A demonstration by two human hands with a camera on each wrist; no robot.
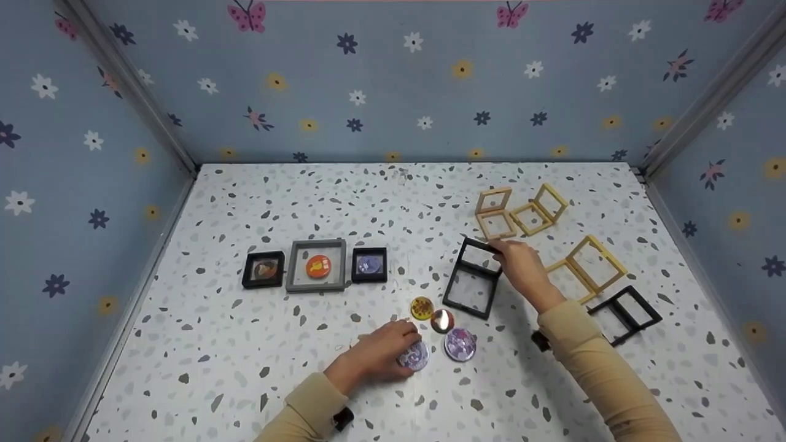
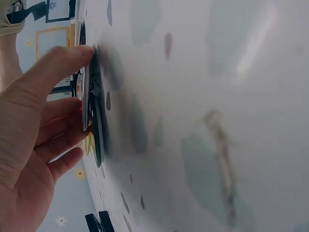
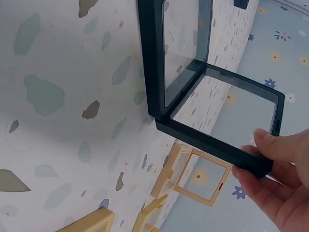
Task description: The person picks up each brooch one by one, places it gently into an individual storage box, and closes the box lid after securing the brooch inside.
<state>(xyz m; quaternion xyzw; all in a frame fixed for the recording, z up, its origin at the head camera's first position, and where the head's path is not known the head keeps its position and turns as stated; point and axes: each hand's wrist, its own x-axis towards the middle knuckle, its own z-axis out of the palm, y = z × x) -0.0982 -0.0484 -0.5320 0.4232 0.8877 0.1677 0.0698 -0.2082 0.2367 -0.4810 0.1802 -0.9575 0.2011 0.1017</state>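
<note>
My left hand (image 1: 382, 351) pinches a round purple badge (image 1: 414, 356) by its edges, thumb on one side and fingers on the other. In the left wrist view that badge is seen edge-on, low over the table. A black display frame (image 1: 447, 297) with clear film stands unfolded on its hinge, and my right hand (image 1: 523, 267) grips the corner of its raised half. In the right wrist view the thumb and fingers clamp the black rim (image 3: 212, 142). Beside the left hand lie a yellow badge (image 1: 422, 308), a shiny badge (image 1: 442, 321) and another purple badge (image 1: 460, 344).
To the left lie a small black frame (image 1: 263, 269), a grey frame (image 1: 316, 265) with an orange badge, and another black frame (image 1: 369, 265), each holding a badge. On the right stand unfolded yellow frames (image 1: 594, 269), a tan frame (image 1: 495, 213) and a black frame (image 1: 625, 315).
</note>
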